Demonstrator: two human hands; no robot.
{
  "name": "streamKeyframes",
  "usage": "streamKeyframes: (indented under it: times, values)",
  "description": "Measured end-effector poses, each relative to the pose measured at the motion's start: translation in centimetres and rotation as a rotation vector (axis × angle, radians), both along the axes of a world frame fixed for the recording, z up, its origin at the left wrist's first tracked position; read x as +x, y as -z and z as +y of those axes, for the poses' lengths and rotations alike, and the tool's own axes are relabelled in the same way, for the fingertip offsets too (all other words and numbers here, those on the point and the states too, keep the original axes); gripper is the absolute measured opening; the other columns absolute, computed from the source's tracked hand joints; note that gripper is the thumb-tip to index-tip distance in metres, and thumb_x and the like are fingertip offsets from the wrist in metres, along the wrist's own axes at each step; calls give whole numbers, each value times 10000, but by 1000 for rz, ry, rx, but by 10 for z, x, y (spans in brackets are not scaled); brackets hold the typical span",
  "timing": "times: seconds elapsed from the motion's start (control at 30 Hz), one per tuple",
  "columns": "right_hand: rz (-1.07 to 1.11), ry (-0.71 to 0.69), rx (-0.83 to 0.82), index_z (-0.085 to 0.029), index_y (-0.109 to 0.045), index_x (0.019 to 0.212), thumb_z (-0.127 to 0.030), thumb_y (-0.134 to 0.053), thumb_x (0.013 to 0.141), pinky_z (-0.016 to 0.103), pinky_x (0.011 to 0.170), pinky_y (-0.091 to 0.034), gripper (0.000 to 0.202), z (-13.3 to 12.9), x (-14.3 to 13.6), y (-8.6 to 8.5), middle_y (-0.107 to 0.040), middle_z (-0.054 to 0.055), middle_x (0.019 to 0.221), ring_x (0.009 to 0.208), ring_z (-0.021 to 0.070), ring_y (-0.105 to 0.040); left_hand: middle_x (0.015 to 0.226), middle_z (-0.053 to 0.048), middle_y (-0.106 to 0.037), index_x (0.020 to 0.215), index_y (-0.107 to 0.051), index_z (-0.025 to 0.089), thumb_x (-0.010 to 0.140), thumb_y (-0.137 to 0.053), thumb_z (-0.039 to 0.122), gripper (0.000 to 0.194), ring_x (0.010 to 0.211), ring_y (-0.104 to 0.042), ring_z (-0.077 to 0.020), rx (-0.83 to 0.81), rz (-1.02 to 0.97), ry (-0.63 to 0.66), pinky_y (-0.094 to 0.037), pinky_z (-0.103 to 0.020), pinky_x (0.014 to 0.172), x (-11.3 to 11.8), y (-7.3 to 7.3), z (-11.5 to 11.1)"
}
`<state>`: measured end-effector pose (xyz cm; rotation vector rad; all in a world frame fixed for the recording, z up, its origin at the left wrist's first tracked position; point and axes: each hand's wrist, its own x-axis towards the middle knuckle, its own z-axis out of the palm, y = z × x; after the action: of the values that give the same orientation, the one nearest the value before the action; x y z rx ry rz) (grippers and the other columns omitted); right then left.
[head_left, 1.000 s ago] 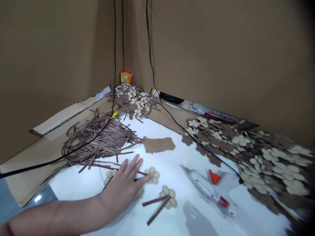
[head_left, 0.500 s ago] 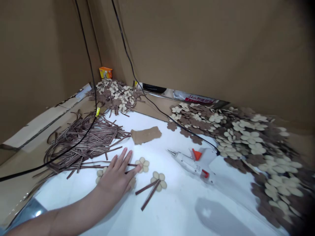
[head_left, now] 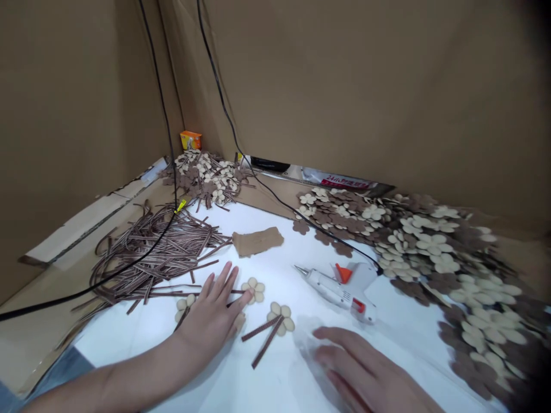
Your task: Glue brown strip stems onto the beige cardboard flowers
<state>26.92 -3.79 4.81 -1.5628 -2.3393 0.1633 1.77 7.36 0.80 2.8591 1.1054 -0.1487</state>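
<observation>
My left hand [head_left: 217, 312] lies flat with fingers spread, its thumb at the edge of a beige flower [head_left: 255, 285]. Another beige flower [head_left: 184, 304], with a strip across it, is partly hidden on its other side, and a further beige piece shows under the palm. To the right lies a beige flower [head_left: 286, 312] with two short brown striped strips [head_left: 266, 341] on it. My right hand [head_left: 359, 364], slightly blurred, hovers lower right with fingers loosely apart and nothing visible in them. A white glue gun [head_left: 333, 288] lies beyond it.
Brown striped strips [head_left: 159, 246] are heaped at left. Brown and beige flower pieces [head_left: 434, 246] pile up along the right. A cardboard scrap [head_left: 258, 241] lies at centre. A black cord [head_left: 219, 86] hangs down to the glue gun; cardboard walls [head_left: 365, 86] enclose the back.
My right hand has come into view at lower right, below the glue gun. My left hand stays flat over the flowers. The view has shifted slightly.
</observation>
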Motion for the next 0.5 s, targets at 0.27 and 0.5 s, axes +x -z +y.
streamKeyframes:
  times: [0.27, 0.5]
  values:
    - [1, -159, 204, -200, -608, 1076, -90, -373, 870, 347, 935, -480, 331, 14, -16, 42, -651, 79, 1132, 1090, 186, -578, 1490, -116, -222, 1359, -382, 260, 856, -481, 114, 533, 1371, -112, -327, -39, 44, 10, -239, -538, 1052, 6, -6, -3]
    - [7, -137, 248, -166, -600, 1117, -77, -410, 827, 288, 871, -524, 357, 19, -14, 42, -677, 81, 1067, 977, 165, -636, 1488, -137, -217, 1357, -390, 274, 862, -487, 123, 526, 1369, -102, -342, -72, 44, -11, -245, -534, 1046, 8, -8, 0]
